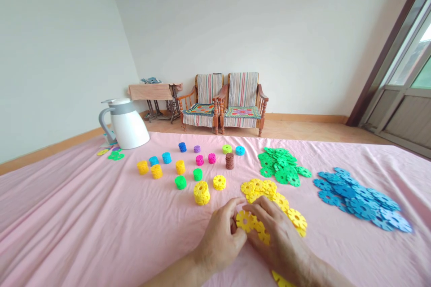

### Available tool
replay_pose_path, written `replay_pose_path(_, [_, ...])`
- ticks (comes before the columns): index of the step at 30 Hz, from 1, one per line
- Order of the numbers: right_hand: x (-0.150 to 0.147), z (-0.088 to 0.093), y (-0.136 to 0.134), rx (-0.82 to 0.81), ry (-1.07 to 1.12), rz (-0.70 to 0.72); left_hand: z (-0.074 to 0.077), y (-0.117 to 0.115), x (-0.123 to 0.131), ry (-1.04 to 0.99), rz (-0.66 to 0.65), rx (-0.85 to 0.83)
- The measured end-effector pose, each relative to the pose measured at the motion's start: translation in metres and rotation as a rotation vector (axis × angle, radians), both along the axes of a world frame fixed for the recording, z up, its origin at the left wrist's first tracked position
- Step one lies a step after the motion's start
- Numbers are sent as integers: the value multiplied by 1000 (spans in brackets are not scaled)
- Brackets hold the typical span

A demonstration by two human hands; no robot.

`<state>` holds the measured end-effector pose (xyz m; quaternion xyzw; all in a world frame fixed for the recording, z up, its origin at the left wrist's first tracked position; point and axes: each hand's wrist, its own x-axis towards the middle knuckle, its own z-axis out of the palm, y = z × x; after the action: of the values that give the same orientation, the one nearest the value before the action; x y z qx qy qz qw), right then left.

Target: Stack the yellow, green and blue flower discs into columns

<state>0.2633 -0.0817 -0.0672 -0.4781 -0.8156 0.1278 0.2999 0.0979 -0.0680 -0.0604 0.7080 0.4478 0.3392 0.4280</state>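
Pinching yellow round notched plastic disc point(249, 223) with left hand point(222, 234), at five o'clock in view. Cannot tell grip of right hand point(276, 228), bent over yellow plastic discs point(293, 216). Might topple yellow plastic disc stack point(202, 197), ten o'clock from disc, by reaching fast.
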Motion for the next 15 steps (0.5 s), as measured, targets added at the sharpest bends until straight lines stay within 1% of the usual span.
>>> replay_pose_path(6, [-1, -1, -2, -23, 16, 77, 4, -1, -1, -9, -61, 7])
replay_pose_path(9, [2, 0, -1, -16, 32, 75, 3, -1, -2, 24, 10, 8])
replay_pose_path(12, [10, 0, 8, 21, 79, 7, 3, -2, -2, 110, 107, 48])
replay_pose_path(13, [13, 1, 13, 34, 100, -28, 4, -4, -3, 160, 106, 68])
replay_pose_path(15, [17, 2, 27, 49, 140, -97, 6, -8, -3, 288, 56, 120])
